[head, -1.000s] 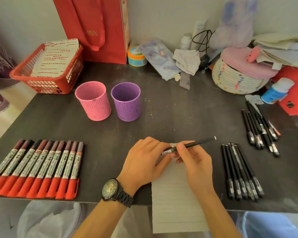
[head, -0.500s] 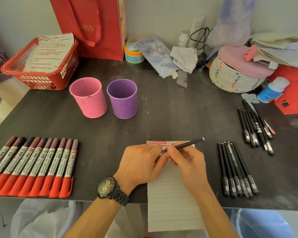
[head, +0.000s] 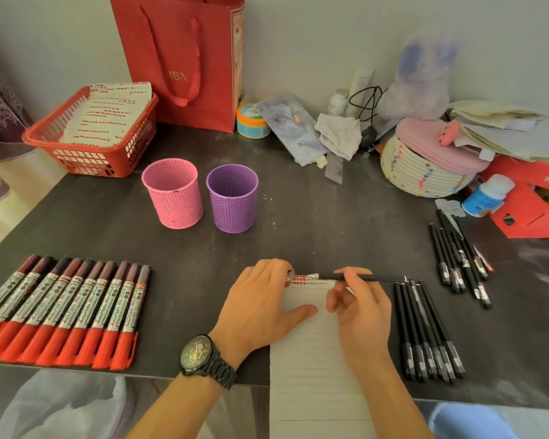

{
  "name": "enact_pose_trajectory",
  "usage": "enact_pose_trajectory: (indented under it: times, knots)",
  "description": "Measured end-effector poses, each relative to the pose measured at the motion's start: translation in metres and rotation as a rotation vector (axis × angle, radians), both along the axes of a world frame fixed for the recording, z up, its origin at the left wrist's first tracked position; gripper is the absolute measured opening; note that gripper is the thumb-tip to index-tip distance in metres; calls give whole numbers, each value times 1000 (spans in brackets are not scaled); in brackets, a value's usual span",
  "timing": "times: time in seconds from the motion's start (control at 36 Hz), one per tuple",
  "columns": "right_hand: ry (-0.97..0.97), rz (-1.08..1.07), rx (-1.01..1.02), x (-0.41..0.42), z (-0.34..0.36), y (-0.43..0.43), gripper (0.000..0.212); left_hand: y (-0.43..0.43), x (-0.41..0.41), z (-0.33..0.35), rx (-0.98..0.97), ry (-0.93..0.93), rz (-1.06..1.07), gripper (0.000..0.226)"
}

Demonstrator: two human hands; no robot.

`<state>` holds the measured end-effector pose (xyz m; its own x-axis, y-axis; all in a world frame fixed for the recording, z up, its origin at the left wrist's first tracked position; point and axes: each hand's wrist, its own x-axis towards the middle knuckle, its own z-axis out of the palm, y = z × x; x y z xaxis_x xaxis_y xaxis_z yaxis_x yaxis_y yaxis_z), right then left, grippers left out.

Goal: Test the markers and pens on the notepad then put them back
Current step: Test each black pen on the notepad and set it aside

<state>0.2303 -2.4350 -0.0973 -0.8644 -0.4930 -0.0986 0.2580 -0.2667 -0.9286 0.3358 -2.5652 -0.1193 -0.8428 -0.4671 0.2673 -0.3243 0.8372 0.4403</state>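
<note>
A white lined notepad [head: 314, 359] lies at the table's front edge and hangs over it. My right hand [head: 362, 315] pinches a slim black pen [head: 365, 277] held level over the pad's top edge. My left hand [head: 260, 308] rests on the pad's left side, thumb on the paper, fingertips curled round a small pale pen cap [head: 290, 275]. Several red-capped markers [head: 67, 312] lie in a row at the left. Black pens lie in two groups at the right, a near one [head: 425, 331] and a far one [head: 460, 258]. A pink cup [head: 173, 198] and a purple cup [head: 232, 198] stand behind.
A red basket [head: 89, 137] with papers and a red paper bag [head: 184, 58] stand at the back left. A woven basket with a pink lid [head: 425, 166], a blue-and-white bottle [head: 485, 198], a red box [head: 536, 201] and loose clutter fill the back right.
My hands, together on the pen before, have drawn apart. The right hand has carried the pen to the right and the left hand keeps the cap.
</note>
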Motion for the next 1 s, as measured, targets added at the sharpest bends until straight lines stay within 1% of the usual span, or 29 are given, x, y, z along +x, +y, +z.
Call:
enact_pose_trajectory:
  times: [0.11,0.17,0.25,0.42,0.47,0.53,0.61,0.69,0.78,0.86,1.0]
  knots:
    - [-36,47,12,-5,8,8,19,9,13,-5,75,-34,20,47]
    - [-13,61,27,-8,13,13,19,12,24,-9,127,-38,50,45]
    - [99,75,100,-11,17,16,24,18,39,-13,162,-31,81,44]
    - [242,138,269,-16,14,9,20,24,46,-9,172,-32,88,45]
    - [314,117,326,-17,6,7,22,25,46,-8,188,-26,92,43]
    - [380,69,377,-15,-3,5,29,25,46,-7,198,-15,90,38]
    - [448,1,437,-12,-10,4,39,25,46,-6,211,1,92,46]
    - [521,-25,482,-14,-15,4,40,26,45,-5,221,4,97,49]
    - [534,-25,516,-15,-19,3,38,26,44,-4,221,-1,110,51]
    - [542,-24,546,-15,-21,2,36,26,44,-5,226,-6,111,47]
    - [553,-23,563,-15,-21,1,33,27,44,-5,232,-7,128,47]
